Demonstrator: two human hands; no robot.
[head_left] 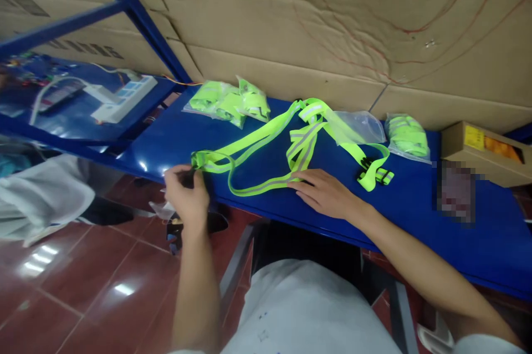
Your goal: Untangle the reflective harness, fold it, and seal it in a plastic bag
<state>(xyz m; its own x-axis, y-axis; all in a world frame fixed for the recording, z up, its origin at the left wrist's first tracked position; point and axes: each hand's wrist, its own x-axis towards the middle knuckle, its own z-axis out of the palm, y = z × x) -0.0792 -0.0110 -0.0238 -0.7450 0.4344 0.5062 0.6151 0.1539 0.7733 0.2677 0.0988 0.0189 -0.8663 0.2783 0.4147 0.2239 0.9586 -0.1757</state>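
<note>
A neon-yellow reflective strap harness (266,183) with a grey stripe and black buckles lies spread over the blue table. At the table's front edge, my left hand (188,190) is closed on one end of the harness, near a dark buckle partly covered by the fingers. Farther right, my right hand (322,190) rests low over the table with its fingers on the striped strap; whether the fingertips pinch it is partly hidden. A black buckle (366,163) sits on the harness's right end. Behind the straps lies a clear plastic bag (361,127).
Several bagged yellow straps (226,102) lie at the back left, another bagged bundle (408,137) at the back right. Beside it stands a cardboard box (484,152). A white power strip (124,100) sits on the left-hand table. Large cardboard sheets (266,27) wall off the back.
</note>
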